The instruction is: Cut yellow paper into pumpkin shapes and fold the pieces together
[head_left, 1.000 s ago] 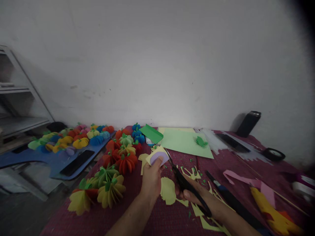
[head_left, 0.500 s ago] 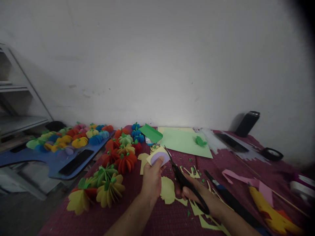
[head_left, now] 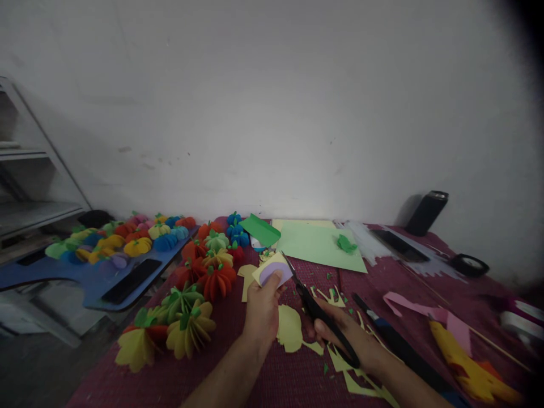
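My left hand pinches a pale yellow paper piece with a lilac rounded paper shape lying on top of it, the thumb pressing on the lilac. In my right hand is a pair of black-handled scissors. Their blades point up and left, right at the edge of the held paper; whether they touch it is hard to tell. Beneath the hands lie cut yellow paper shapes and yellow paper scraps.
Many folded-paper pumpkins stand left on the red table, more on a blue table. A pale green sheet lies behind. At right are a black bottle, a tape roll, a cutter knife and a yellow tool.
The scissor blades have shifted very slightly up and left along the paper's edge. My left hand and the paper stay almost where they were.
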Tool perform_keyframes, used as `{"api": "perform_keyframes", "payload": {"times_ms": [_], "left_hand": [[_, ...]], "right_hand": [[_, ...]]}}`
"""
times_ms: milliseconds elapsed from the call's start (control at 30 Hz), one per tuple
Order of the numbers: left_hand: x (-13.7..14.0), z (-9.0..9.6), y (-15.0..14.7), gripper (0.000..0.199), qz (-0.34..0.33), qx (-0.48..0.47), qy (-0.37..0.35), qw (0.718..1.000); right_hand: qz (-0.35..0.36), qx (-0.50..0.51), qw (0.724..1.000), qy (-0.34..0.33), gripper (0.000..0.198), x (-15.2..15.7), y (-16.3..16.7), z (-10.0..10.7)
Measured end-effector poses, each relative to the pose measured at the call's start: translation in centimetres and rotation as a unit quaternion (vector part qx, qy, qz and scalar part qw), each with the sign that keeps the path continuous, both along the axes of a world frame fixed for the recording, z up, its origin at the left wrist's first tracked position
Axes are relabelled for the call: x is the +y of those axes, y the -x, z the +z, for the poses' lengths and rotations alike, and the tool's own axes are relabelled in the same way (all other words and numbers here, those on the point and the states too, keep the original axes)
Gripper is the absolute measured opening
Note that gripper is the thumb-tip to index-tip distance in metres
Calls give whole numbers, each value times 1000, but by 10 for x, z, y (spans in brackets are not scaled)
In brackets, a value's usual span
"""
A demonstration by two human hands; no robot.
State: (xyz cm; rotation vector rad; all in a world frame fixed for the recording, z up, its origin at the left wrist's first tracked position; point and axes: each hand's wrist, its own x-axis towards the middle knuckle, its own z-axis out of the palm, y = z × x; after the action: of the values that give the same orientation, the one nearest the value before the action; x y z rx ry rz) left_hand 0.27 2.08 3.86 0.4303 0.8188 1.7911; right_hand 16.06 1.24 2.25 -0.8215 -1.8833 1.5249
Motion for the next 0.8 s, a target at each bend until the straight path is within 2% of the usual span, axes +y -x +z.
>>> {"api": "perform_keyframes", "payload": {"times_ms": [300, 600, 800], "left_hand": [[-2, 1, 0, 25, 0, 8, -6, 1000], [1, -3, 2, 28, 1, 13, -16, 1000], [0, -1, 4, 26, -5, 27, -16, 999]], "right_hand": [[1, 16, 999, 36, 40, 2, 0, -4], [-10, -27, 1000, 2, 46, 8, -8, -10], [1, -63, 998, -10, 41, 12, -17, 3]]}}
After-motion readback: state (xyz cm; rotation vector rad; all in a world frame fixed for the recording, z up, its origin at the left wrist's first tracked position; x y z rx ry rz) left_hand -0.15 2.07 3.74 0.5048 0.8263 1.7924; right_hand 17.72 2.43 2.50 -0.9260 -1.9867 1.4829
